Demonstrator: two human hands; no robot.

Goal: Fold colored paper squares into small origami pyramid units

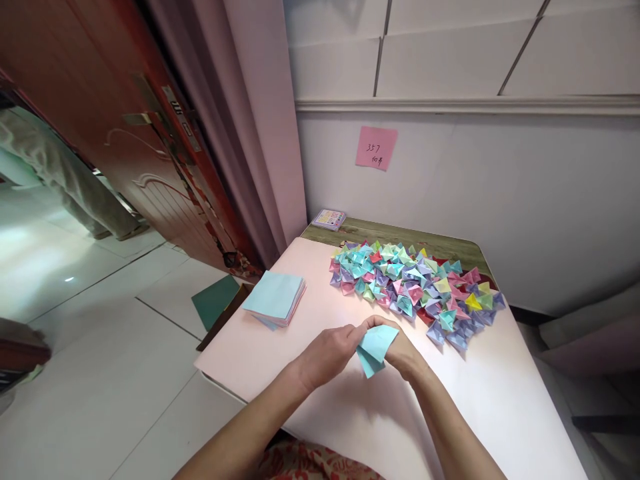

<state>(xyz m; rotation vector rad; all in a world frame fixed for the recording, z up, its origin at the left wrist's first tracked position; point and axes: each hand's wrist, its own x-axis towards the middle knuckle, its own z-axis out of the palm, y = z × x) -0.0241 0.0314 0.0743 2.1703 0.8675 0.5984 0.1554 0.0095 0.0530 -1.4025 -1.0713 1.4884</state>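
The 2 hands meet in the middle of the bench (280, 363), close to the person's body. Between them is a blue paper (376, 347), partly folded, with a pointed corner hanging down. It is held a little above the pink top, not lying flat on it. I think it is held up like this so that both hands can get their fingers around its edges.

The left hand (327, 352) has a closed grip. Its fingers and thumb pinch the left edge of the blue paper. The right hand (403, 353) sits behind the paper and is partly hidden by it. Its fingers curl over the top edge, so its grip looks closed on the paper too. I cannot see its thumb.

A stack of flat paper squares (275, 298), blue on top, lies near the left edge of the bench. It is near the left hand, which likely makes it easy to reach. A big pile of small folded shapes (410, 283) in blue, pink, purple, green and yellow is spread out farther back and to the right. It is apart from the hands, so the space around them is open. A small pack (329, 219) rests at the far edge by the wall.

A pink note (376, 147) with 357 written on it is stuck to the wall. A green sheet (215, 300) lies on the floor just beside the bench. On the far left, past the brown door (100, 120), another person's leg (65, 180) shows.
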